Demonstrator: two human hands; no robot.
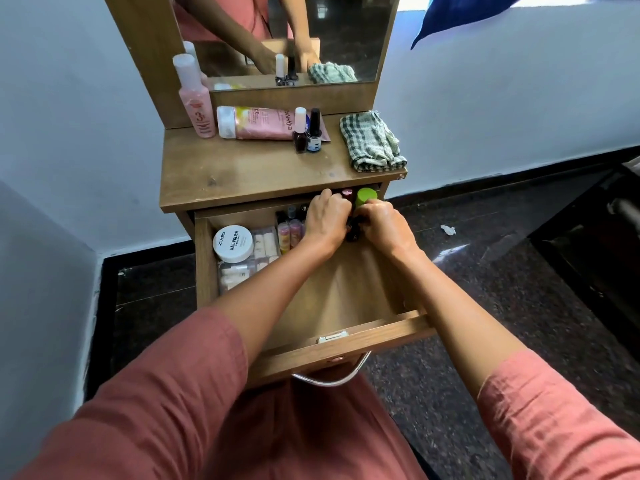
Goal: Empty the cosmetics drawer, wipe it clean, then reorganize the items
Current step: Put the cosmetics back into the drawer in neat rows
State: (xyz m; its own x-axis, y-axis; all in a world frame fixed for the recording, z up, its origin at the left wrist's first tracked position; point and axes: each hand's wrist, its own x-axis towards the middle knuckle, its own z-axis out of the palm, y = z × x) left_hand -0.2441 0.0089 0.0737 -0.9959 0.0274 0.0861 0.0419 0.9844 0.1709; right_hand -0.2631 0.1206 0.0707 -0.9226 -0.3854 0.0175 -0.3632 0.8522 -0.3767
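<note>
Deep inside the open drawer, a dark bottle is being gripped by the right hand; the left hand is being curled beside it, grasp unclear. A checked cloth is lying on the tabletop.

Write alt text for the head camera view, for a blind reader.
Left hand and right hand grip small bottles at the back of an open wooden drawer. A checked cloth lies on the dresser top.
</note>
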